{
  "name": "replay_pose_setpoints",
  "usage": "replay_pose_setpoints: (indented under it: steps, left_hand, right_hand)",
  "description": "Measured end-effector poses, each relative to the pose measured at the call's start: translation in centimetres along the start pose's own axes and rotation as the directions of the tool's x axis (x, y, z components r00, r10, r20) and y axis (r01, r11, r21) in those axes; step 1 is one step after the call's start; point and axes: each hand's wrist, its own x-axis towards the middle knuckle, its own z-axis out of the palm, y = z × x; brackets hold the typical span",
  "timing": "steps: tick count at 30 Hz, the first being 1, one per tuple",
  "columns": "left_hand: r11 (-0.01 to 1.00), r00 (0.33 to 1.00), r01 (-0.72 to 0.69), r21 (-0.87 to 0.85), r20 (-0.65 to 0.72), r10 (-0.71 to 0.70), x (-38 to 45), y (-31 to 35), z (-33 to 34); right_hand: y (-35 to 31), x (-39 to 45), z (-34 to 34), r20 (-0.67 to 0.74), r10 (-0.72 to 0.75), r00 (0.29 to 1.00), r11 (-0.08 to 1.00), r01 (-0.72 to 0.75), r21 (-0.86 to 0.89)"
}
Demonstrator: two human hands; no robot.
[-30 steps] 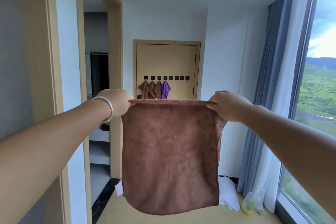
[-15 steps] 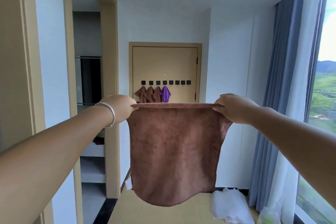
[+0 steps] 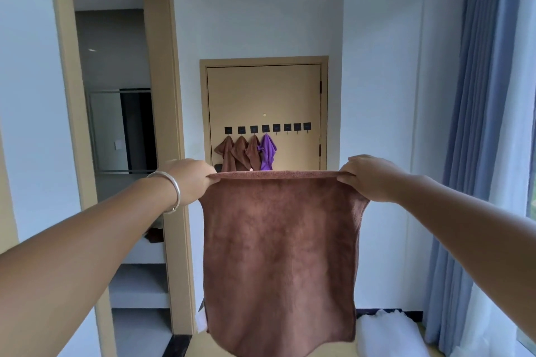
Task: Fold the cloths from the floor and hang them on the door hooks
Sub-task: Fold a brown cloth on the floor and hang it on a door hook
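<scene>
Hallway, tan door point(image 3: 264, 95) ahead. Brown cloth point(image 3: 280, 258) hanging stretched between left hand point(image 3: 193, 180) and right hand point(image 3: 367, 177), each pinching a top corner. Risk: uneven fold from one corner slipping.

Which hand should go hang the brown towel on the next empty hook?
Probably the right hand: the empty hooks sit rightward on the door. Both hands grip the brown towel, the left hand nearer the filled hooks.

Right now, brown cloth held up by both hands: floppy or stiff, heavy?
Likely floppy: the brown cloth hangs limp below the left hand and right hand, its bottom edge curving. Probably light: pinches at the top corners carry it.
</scene>
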Motion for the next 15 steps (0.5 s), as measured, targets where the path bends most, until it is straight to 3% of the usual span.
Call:
replay_pose_setpoints:
  steps: [15]
  left_hand:
    - [0.998, 0.998, 0.064, -0.027, -0.012, -0.064, 23.7, 1.0, 9.9]
  right_hand:
    - [11.1, 21.4, 8.6, -0.053, -0.005, 0.999, 1.000, 0.007, 0.029]
